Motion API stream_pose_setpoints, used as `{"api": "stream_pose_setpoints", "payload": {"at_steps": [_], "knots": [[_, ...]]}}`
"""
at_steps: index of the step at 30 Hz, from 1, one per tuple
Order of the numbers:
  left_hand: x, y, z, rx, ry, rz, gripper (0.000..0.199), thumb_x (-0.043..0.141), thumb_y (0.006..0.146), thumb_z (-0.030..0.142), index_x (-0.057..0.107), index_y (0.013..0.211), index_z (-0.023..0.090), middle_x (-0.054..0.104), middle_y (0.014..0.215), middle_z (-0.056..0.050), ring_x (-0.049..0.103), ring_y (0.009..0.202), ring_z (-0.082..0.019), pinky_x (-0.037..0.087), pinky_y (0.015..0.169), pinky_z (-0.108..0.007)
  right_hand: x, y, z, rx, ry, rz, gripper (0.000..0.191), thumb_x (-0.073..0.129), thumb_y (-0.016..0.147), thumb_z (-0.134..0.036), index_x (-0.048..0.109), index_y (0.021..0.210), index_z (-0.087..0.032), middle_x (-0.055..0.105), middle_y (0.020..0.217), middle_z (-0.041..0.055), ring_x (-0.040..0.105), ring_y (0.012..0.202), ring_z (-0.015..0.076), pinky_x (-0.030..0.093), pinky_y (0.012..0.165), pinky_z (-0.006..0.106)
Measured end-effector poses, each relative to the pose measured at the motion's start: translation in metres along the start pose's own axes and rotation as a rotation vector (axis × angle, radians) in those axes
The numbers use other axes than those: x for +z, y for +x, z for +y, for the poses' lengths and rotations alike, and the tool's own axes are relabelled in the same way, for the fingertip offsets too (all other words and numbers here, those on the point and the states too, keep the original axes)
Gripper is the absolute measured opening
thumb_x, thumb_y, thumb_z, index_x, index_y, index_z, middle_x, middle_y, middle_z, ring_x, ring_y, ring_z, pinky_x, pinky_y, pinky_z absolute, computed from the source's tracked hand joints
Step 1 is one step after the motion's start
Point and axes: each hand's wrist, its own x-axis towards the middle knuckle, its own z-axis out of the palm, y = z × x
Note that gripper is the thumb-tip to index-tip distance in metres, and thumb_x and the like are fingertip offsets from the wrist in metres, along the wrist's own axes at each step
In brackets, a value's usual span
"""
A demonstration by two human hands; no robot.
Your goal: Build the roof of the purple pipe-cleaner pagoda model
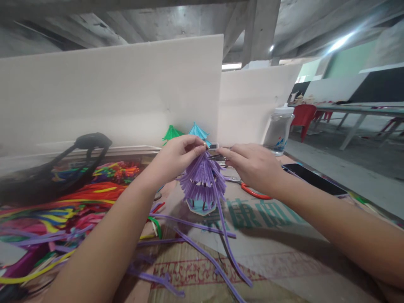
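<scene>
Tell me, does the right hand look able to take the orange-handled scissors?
Probably yes: the orange-handled scissors lie near the right hand, nothing seen resting on them. But its fingers seem to hold a thin tool, perhaps to put down first.

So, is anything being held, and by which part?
The left hand pinches the purple model by its peak. The right hand seems to hold a thin dark tool; its gripped part is unclear.

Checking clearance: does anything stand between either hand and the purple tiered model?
Nothing visible blocks the left hand, its fingers atop the purple model. Only a slim dark tool lies between the model and the right hand.
</scene>
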Motion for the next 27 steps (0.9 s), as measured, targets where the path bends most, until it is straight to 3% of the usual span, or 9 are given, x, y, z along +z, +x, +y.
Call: {"api": "stream_pose_setpoints", "payload": {"at_steps": [14, 27], "knots": [[0.0019, 0.0002, 0.0019, 0.024, 0.035, 0.024, 0.027, 0.05, 0.092, 0.038, 0.067, 0.091, 0.017, 0.069, 0.085, -0.003, 0.062, 0.078, -0.016, 0.046, 0.072, -0.028, -0.0011, 0.0015, -0.0015, 0.0, -0.004, -0.017, 0.032, 0.039, 0.101, -0.025, 0.058, 0.127, -0.02, 0.07, 0.094, 0.0065, 0.059, 0.08, 0.0187, 0.04, 0.067, 0.033], [0.0014, 0.0001, 0.0055, 0.029, 0.061, 0.03, 0.026, 0.05, 0.092, 0.036, 0.067, 0.09, 0.016, 0.069, 0.085, -0.004, 0.062, 0.079, -0.017, 0.046, 0.071, -0.027, -0.0002, 0.0012, -0.0016, -0.014, 0.044, -0.019, 0.032, 0.039, 0.1, -0.017, 0.059, 0.125, -0.016, 0.071, 0.099, 0.0085, 0.061, 0.084, 0.019, 0.041, 0.069, 0.033]]}}
